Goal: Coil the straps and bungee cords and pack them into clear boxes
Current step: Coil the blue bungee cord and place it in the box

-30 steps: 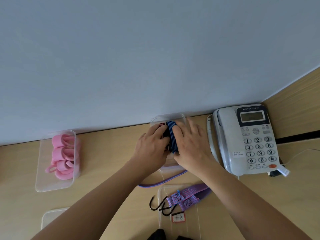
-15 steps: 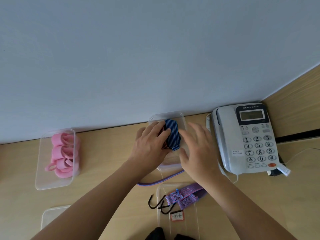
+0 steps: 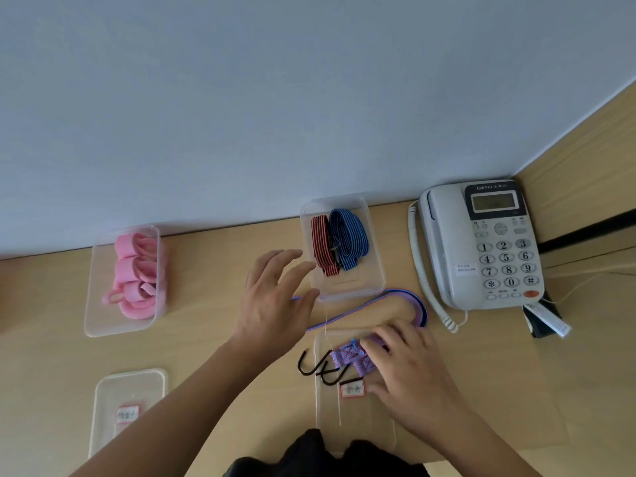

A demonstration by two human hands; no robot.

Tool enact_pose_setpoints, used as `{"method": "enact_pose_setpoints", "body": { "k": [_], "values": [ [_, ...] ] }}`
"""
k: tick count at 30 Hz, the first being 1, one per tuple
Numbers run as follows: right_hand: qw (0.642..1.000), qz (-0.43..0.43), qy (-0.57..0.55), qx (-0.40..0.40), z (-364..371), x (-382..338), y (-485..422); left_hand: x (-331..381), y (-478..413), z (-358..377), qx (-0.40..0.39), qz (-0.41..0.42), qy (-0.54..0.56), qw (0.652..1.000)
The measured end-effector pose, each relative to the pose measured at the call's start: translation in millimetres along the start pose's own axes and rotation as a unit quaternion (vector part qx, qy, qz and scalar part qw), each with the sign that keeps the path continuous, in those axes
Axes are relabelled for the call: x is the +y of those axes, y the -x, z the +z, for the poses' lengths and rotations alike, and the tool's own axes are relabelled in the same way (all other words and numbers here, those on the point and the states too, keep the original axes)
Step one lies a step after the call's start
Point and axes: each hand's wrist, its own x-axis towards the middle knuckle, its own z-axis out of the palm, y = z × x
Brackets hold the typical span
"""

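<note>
A clear, rounded-corner plastic box (image 3: 347, 291) stands on the pale wood-grain bench (image 3: 206, 339) by the wall. It holds two flat, ribbed elastic bungee cords, each folded into a loose coil: a red-and-black striped one (image 3: 320, 244) touching a blue striped one (image 3: 350, 239). Further left, a second clear box (image 3: 120, 326) holds rolled pink straps (image 3: 137, 277) of soft webbing.

The purple bungee cord (image 3: 346, 356) is still unpacked. Its stitched end and black wire hooks (image 3: 318, 369) lie on a flat clear lid (image 3: 354, 421) bearing a small label (image 3: 352, 389), and its long loop (image 3: 395, 297) curves across the bench below the first box.

The left hand (image 3: 272, 301) hovers just beside that box, fingers spread and straight, holding nothing. The right hand (image 3: 409, 370) lies palm-down over the purple cord's end. Its fingers (image 3: 380, 349) cover the webbing, so I cannot tell whether it grips. A grey corded telephone (image 3: 481, 246) sits to the right.
</note>
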Motion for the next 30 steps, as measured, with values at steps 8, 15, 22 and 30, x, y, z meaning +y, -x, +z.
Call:
{"method": "enact_pose_setpoints", "body": {
  "k": [8, 15, 22, 30],
  "values": [
    [0.998, 0.025, 0.063, 0.014, 9.3, -7.2, -9.2, -3.9, 38.6, -10.4, 0.005, -0.027, 0.010, 1.000],
    [0.998, 0.027, 0.048, 0.031, 4.0, -14.9, -9.9, -5.3, 68.2, -9.7, 0.012, -0.030, 0.009, 0.999],
    [0.979, 0.058, -0.101, 0.168, -36.4, -23.6, -29.4, 3.1, 68.3, -17.0, 0.008, -0.056, 0.032, 0.998],
    [0.979, 0.179, -0.038, 0.091, -71.2, -30.8, -134.6, 22.3, 20.8, -34.1, -0.064, -0.165, 0.078, 0.981]
  ]
}}
